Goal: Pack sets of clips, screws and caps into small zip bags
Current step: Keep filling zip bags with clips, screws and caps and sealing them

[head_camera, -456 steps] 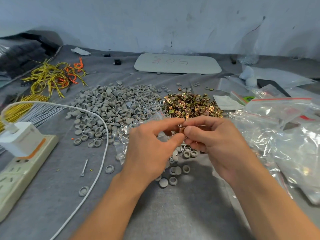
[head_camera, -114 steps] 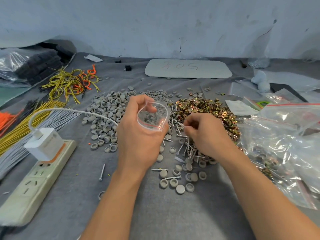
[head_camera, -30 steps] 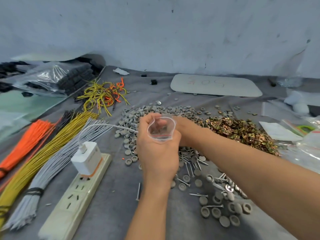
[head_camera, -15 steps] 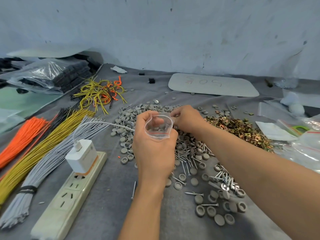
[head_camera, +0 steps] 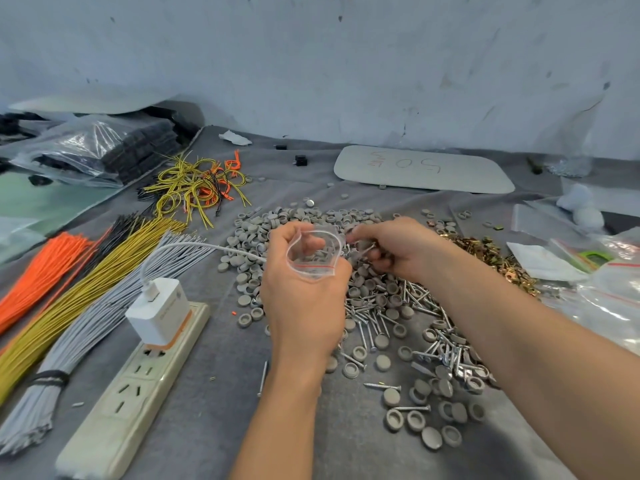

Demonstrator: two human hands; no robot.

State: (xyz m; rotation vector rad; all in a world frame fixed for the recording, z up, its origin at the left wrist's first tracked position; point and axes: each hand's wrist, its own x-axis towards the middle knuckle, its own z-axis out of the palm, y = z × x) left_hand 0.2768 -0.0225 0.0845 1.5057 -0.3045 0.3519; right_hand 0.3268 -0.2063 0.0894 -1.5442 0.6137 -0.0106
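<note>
Near left: power strip on the gray-covered counter, white charger plugged into its far end, white cable running far-right toward the hands. One loose screw lies just right of the strip.

Near right: scattered gray caps. Beyond them is a heap of screws mixed with more caps, partly hidden under the right forearm.

Left edge: straight wire bundles side by side, orange, yellow, gray. The gray one has a black tie near its near end.

Centre: left hand grips the small zip bag, raised above the counter, mouth held open and facing the camera, red strip on its near lip. Right hand is just right of the bag mouth, fingers curled and pinching a small part; it is too blurred to tell whether it is a cap or a screw.

Behind the hands: main cap pile. Brass clips sit right of it.

Right edge: clear plastic bags.

Far left: looped yellow and orange wires, then a clear bag of black parts.

Far centre-right: flat gray board with handwriting, close to the wall.
</note>
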